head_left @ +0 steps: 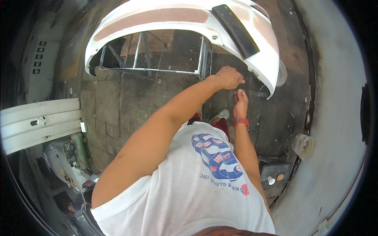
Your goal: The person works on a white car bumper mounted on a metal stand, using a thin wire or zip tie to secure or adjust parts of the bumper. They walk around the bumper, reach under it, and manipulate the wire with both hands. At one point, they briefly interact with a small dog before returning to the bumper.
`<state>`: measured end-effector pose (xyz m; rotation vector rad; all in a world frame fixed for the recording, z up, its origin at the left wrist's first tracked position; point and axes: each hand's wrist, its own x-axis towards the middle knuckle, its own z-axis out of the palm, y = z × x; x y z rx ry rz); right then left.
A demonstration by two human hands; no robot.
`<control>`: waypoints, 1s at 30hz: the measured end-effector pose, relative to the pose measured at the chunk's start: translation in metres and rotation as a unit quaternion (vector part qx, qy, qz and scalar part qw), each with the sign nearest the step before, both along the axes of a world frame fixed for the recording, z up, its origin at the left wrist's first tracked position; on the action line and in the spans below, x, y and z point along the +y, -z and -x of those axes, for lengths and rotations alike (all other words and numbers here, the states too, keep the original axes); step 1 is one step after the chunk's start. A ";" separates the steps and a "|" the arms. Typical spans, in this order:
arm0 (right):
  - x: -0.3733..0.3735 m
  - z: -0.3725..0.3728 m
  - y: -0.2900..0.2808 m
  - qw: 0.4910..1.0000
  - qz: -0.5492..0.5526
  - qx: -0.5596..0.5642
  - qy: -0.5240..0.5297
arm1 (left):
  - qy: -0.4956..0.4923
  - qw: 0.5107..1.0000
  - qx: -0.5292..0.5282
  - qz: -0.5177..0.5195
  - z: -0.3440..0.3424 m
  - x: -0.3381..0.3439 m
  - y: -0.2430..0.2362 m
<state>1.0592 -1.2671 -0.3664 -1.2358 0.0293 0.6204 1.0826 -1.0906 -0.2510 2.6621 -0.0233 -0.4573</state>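
Note:
My left hand point(229, 78) is held out over the floor, just in front of a car bumper point(173, 15). Its fingers are curled together, and anything inside them is hidden. Close below it is my right hand point(241, 104), its fingers bent and pressed together; I cannot make out anything in them. A red band point(241, 122) circles that wrist. Neither hand touches the white bumper, which has dull brownish patches on its surface. Across the bumper's right part lies a long, flat black block point(235, 31).
Under the bumper stands a metal frame point(165, 70). A clear round container point(282, 74) sits beyond its right end. Another tub point(302, 146) is by the grey wall point(334, 129) on the right. White ribbed panels point(41, 122) and a green cylinder point(78, 147) are at left.

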 end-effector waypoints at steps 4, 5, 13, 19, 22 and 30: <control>0.012 0.002 0.006 0.994 0.073 -0.081 -0.018 | -0.006 0.994 -0.006 -0.112 -0.003 -0.020 -0.019; 0.013 0.002 0.008 0.988 0.102 -0.116 -0.029 | -0.032 0.994 0.002 -0.104 -0.001 -0.019 -0.021; 0.023 0.022 0.024 0.940 0.244 -0.174 -0.161 | -0.166 0.960 -0.178 0.136 0.088 -0.007 -0.011; 0.055 0.030 0.031 0.908 0.302 -0.167 -0.238 | -0.263 0.950 -0.042 0.166 0.200 0.009 0.044; 0.068 0.038 0.056 0.921 0.284 -0.138 -0.229 | -0.335 0.922 0.064 0.184 0.241 0.030 0.079; 0.100 0.049 0.059 0.963 0.189 0.058 -0.181 | -0.305 0.931 0.102 0.173 0.266 0.073 0.132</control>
